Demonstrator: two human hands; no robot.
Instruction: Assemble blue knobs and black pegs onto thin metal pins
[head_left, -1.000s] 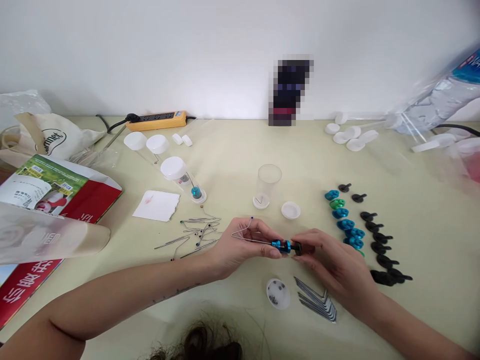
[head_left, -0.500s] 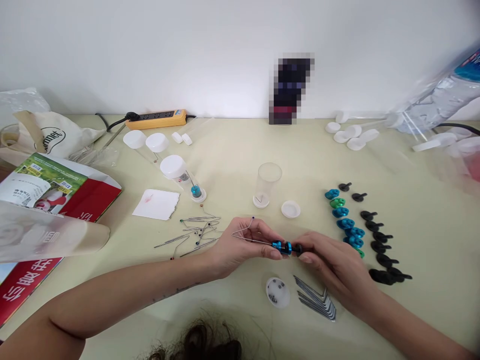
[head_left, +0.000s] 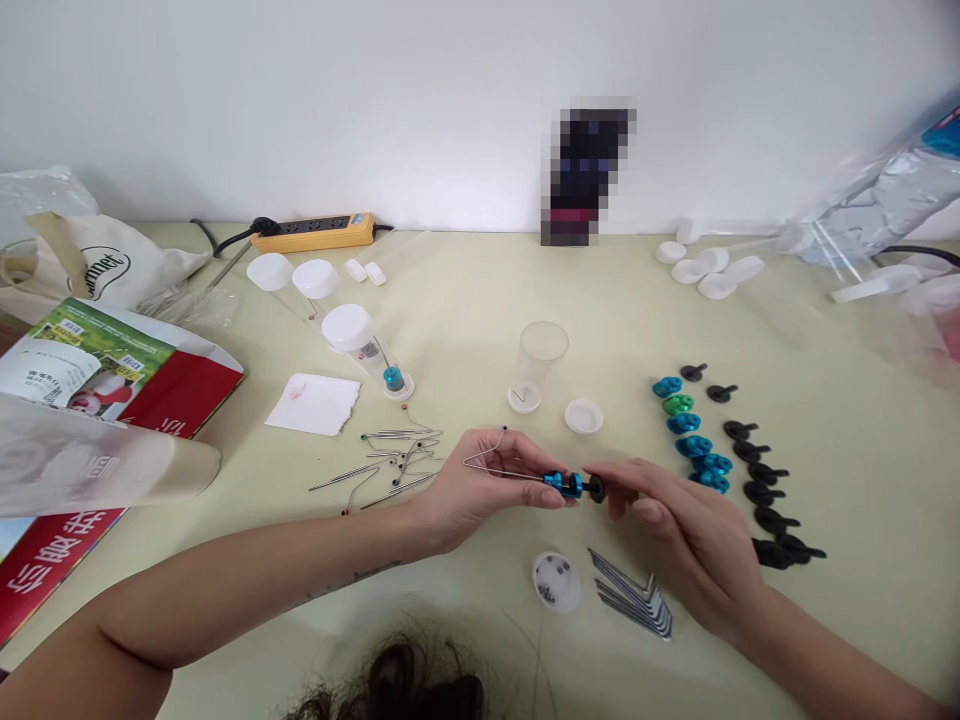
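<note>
Your left forearm (head_left: pixel 277 580) slants across toward the middle of the tabletop (head_left: pixel 465 290), elbow bent, dark marks on its skin near the wrist. Your left hand (head_left: pixel 491 485) is pinched closed, thumb below and fingers curled above, tips pointing toward the tabletop's right edge. Your right forearm (head_left: pixel 840 645) angles in from the near right; your right hand (head_left: pixel 679 515) faces the left one, index finger stretched toward it, thumb bent and apart from the index fingertip. Both hands are well apart from the tabletop's far edge.
</note>
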